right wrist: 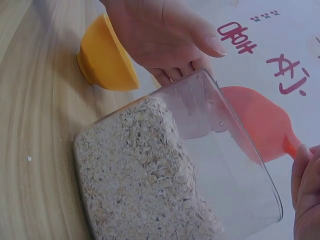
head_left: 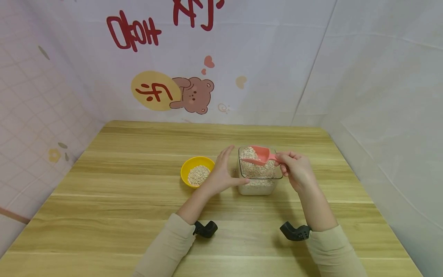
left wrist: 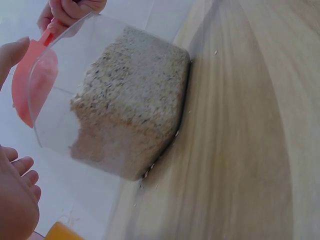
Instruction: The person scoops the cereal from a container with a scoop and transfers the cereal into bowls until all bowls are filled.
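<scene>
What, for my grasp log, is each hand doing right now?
Left hand: open, holding nothing, beside the clear container; whether it touches cannot be told.
Right hand: closed on the handle of the pink scoop.

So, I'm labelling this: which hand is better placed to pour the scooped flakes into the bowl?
Probably the right hand: it grips the loaded scoop. The left hand, nearer the bowl, has none.

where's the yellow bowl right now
In the head view, the yellow bowl sits on the wooden table, left of the clear container and beside the left grip.
</scene>
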`<control>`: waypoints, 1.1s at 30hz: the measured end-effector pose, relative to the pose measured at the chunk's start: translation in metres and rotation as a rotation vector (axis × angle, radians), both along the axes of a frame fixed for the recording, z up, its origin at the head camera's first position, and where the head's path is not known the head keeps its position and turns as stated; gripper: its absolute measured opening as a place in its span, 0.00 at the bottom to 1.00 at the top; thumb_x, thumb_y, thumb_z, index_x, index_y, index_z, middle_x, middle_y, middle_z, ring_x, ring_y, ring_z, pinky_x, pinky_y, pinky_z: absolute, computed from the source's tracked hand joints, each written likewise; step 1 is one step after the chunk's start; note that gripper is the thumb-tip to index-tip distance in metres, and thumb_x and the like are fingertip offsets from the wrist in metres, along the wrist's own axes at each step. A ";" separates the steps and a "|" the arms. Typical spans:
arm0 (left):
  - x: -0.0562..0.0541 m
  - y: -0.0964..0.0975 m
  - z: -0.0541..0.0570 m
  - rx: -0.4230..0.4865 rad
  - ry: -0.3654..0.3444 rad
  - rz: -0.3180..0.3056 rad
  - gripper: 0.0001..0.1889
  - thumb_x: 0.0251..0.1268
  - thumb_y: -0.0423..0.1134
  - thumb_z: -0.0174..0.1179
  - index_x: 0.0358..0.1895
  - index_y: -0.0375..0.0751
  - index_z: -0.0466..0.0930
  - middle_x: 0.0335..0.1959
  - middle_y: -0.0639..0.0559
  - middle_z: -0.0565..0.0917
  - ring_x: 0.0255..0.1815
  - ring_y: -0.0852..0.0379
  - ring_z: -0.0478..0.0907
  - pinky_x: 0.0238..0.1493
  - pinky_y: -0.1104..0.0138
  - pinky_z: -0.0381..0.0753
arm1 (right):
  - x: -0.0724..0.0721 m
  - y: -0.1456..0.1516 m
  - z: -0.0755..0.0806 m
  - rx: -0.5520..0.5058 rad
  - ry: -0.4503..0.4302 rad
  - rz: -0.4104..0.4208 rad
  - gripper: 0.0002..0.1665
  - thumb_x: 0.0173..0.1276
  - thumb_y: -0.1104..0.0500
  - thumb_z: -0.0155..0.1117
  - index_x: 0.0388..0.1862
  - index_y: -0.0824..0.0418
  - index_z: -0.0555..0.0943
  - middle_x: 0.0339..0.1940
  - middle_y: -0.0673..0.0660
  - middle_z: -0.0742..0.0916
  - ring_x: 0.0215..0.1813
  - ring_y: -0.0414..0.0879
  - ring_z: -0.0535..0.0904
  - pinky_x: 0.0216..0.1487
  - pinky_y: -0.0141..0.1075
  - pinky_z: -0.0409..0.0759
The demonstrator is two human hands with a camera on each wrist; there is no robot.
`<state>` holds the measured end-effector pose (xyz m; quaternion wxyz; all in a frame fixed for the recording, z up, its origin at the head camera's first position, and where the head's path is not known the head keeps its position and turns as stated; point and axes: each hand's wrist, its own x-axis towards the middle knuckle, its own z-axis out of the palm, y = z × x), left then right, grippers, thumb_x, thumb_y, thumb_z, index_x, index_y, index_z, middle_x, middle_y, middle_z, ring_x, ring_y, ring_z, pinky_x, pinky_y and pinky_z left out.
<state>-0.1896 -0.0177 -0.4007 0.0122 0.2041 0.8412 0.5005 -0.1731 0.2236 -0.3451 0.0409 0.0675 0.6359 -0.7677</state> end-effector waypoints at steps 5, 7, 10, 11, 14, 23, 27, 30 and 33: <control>0.003 -0.010 0.004 0.008 -0.011 0.006 0.61 0.38 0.60 0.76 0.77 0.57 0.45 0.76 0.53 0.47 0.74 0.49 0.48 0.65 0.43 0.57 | 0.001 -0.005 0.002 -0.021 0.011 -0.003 0.10 0.69 0.66 0.58 0.28 0.61 0.82 0.18 0.53 0.83 0.14 0.36 0.69 0.14 0.23 0.65; 0.003 -0.015 0.005 0.007 -0.013 0.008 0.61 0.37 0.59 0.77 0.76 0.58 0.46 0.76 0.53 0.47 0.74 0.49 0.48 0.65 0.42 0.57 | 0.001 -0.007 0.002 -0.031 0.018 0.000 0.10 0.69 0.67 0.58 0.28 0.61 0.82 0.18 0.53 0.83 0.14 0.36 0.69 0.13 0.23 0.65; 0.004 -0.022 0.005 0.010 -0.011 0.005 0.60 0.38 0.56 0.78 0.76 0.58 0.46 0.76 0.51 0.48 0.74 0.48 0.48 0.65 0.42 0.56 | 0.002 -0.011 0.002 -0.035 0.027 0.004 0.10 0.69 0.67 0.58 0.28 0.61 0.82 0.18 0.53 0.83 0.14 0.36 0.69 0.13 0.23 0.65; 0.004 -0.025 0.005 0.008 -0.009 0.004 0.60 0.38 0.56 0.78 0.76 0.58 0.47 0.76 0.50 0.48 0.74 0.48 0.48 0.65 0.42 0.57 | 0.002 -0.012 0.002 -0.034 0.030 0.007 0.10 0.69 0.67 0.59 0.28 0.61 0.82 0.18 0.54 0.83 0.14 0.36 0.69 0.13 0.23 0.65; 0.005 -0.033 0.004 0.004 0.002 -0.009 0.60 0.39 0.55 0.77 0.76 0.57 0.47 0.76 0.50 0.49 0.74 0.49 0.49 0.65 0.42 0.56 | 0.003 -0.017 0.002 -0.030 0.034 0.013 0.09 0.69 0.67 0.59 0.29 0.61 0.83 0.18 0.54 0.83 0.14 0.36 0.68 0.13 0.24 0.65; 0.005 -0.057 0.002 -0.066 0.029 -0.006 0.61 0.39 0.62 0.74 0.77 0.55 0.45 0.76 0.51 0.48 0.74 0.49 0.49 0.67 0.46 0.55 | 0.002 -0.033 0.003 -0.012 0.044 0.046 0.06 0.68 0.68 0.59 0.31 0.63 0.82 0.18 0.54 0.82 0.14 0.36 0.68 0.14 0.23 0.64; 0.005 -0.068 0.003 -0.063 0.013 0.002 0.62 0.38 0.62 0.75 0.77 0.53 0.45 0.76 0.50 0.47 0.74 0.49 0.47 0.68 0.46 0.54 | 0.001 -0.041 0.004 0.006 0.035 0.052 0.04 0.67 0.68 0.59 0.33 0.66 0.80 0.17 0.53 0.82 0.14 0.36 0.68 0.14 0.23 0.64; 0.006 -0.076 0.003 -0.073 0.001 0.006 0.63 0.38 0.62 0.75 0.77 0.53 0.44 0.76 0.50 0.46 0.74 0.48 0.46 0.67 0.45 0.54 | 0.001 -0.045 0.003 0.020 0.027 0.059 0.03 0.67 0.68 0.59 0.37 0.69 0.79 0.18 0.53 0.81 0.14 0.36 0.67 0.14 0.23 0.64; 0.007 -0.083 0.001 -0.072 -0.015 0.015 0.62 0.37 0.61 0.76 0.77 0.54 0.45 0.76 0.50 0.46 0.74 0.48 0.46 0.67 0.44 0.55 | 0.000 -0.049 0.003 0.029 0.018 0.066 0.04 0.67 0.67 0.60 0.38 0.69 0.78 0.18 0.54 0.81 0.14 0.36 0.67 0.14 0.24 0.64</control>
